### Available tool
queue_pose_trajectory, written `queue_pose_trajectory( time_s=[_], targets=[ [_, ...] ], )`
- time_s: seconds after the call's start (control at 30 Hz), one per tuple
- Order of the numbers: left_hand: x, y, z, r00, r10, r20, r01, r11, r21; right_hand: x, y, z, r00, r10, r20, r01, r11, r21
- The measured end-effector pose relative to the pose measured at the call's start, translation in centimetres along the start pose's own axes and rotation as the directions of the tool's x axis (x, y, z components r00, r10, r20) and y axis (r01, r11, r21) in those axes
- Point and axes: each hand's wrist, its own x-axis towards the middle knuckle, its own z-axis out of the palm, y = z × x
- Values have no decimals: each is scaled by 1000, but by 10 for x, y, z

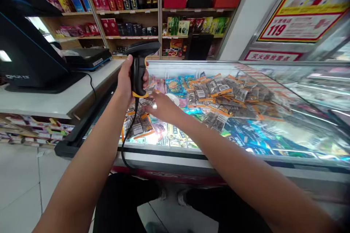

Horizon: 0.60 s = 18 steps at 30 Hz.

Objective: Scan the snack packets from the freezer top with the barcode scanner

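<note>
My left hand [127, 78] is wrapped around the grip of a black barcode scanner [140, 69] with yellow-orange trim, held upright above the chest freezer's left end. Its black cord [128, 131] hangs down over the freezer's front edge. My right hand [163, 107] reaches in from the right, just beside and below the scanner. Its thumb and fingers close on a clear, orange-edged packet [149, 101], partly hidden by the fingers and the scanner. Similar packets [138, 127] with white barcode labels lie below. A larger heap of these packets [218, 87] lies to the right.
A white counter [51, 102] with a dark checkout terminal [30, 51] stands at the left. Blue packages [246, 134] and other bagged goods lie in the freezer, whose rim [175, 153] runs before my legs. Glass covers the right part. Stocked shelves [161, 11] stand behind.
</note>
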Motion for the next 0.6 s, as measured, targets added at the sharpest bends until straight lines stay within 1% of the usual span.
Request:
queue_pose_trajectory(
  time_s=[0.07,0.13,0.2,0.3,0.37,0.43,0.5,0.53,0.6],
  targets=[
    [0,-2,1,1000,-18,-26,19,999,35,0,0,7,992,103,69,-102,995,-19],
    [0,-3,1,998,-31,-55,35,996,77,1,2,8,973,195,124,-200,979,32],
    [0,-5,0,997,-30,-69,38,992,117,2,6,3,953,264,150,-285,948,141],
    [-1,-7,-2,1000,-17,-17,19,985,170,4,18,-13,938,324,123,-347,889,298],
    [-2,-7,-2,999,-14,35,7,981,195,7,28,-26,922,376,93,-380,831,406],
    [-3,-8,-1,998,-15,64,1,976,218,10,39,-38,897,440,45,-398,758,517],
    [-4,-8,2,997,-28,71,10,967,254,13,51,-48,874,483,-58,-351,709,612],
    [-5,-9,4,997,-41,72,19,961,277,13,57,-53,862,492,-124,-309,703,640],
    [-8,-11,7,993,-70,96,36,946,323,14,68,-61,835,494,-242,-236,719,653]
  ],
)
